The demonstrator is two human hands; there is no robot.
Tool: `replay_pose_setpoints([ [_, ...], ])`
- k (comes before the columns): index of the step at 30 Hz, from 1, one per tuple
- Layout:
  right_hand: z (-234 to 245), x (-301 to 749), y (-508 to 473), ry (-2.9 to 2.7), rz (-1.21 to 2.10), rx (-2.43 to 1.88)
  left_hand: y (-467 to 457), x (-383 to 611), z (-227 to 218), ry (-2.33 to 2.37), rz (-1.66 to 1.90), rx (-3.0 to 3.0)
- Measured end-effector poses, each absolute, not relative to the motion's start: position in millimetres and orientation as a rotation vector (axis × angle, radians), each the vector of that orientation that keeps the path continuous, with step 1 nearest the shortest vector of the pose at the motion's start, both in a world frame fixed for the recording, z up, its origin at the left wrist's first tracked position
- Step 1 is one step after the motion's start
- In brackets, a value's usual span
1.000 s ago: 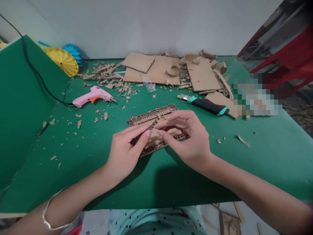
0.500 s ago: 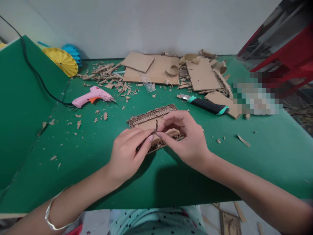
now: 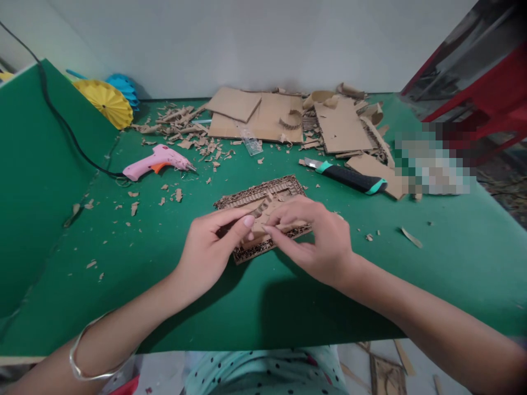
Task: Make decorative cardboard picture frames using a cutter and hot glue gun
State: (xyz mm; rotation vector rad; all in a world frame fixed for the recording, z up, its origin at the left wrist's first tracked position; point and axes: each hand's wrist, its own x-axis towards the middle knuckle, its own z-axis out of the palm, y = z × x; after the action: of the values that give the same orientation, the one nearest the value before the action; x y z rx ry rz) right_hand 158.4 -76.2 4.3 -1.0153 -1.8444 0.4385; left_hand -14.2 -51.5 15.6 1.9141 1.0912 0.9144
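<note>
A rectangular cardboard piece with a raised corrugated border (image 3: 257,190) lies on the green table, partly covered by my hands. Above it, my left hand (image 3: 214,241) pinches a short corrugated cardboard strip (image 3: 262,207) between thumb and fingers. Close by on the right, my right hand (image 3: 315,236) has its thumb and fingertips pressed together over the cardboard piece. Whatever lies between those right fingertips is too small to make out. Small bits of cardboard rest on the piece between the hands.
A pink glue gun (image 3: 158,162) with a black cord lies at left. Behind the hands is a utility knife (image 3: 346,175), blade out. Cardboard sheets (image 3: 272,115) and torn scraps (image 3: 181,123) line the wall. Yellow and blue paper fans (image 3: 105,104) stand at back left.
My fingertips have drawn slightly apart, the left hand moving left and down. The strip, upright between both hands before, now slants in my left hand. More of the cardboard piece shows.
</note>
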Motion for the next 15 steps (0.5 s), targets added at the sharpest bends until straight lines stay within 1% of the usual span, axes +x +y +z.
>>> replay_pose_setpoints([
  [4, 10, 154, -76, -1.445, 0.997, -1.146, -53, -17, 10, 1.060, 1.060, 2.516],
  [7, 14, 152, -74, -1.193, 1.269, -1.150, -53, -19, 4, 0.966, 1.081, 2.822],
  [11, 15, 153, -72, -1.006, 1.480, -1.117, -51, -21, 1, 0.935, 1.078, 3.010],
  [15, 16, 153, -71, -0.957, 1.494, -1.129, -50, -21, 1, 0.921, 1.034, 3.081],
])
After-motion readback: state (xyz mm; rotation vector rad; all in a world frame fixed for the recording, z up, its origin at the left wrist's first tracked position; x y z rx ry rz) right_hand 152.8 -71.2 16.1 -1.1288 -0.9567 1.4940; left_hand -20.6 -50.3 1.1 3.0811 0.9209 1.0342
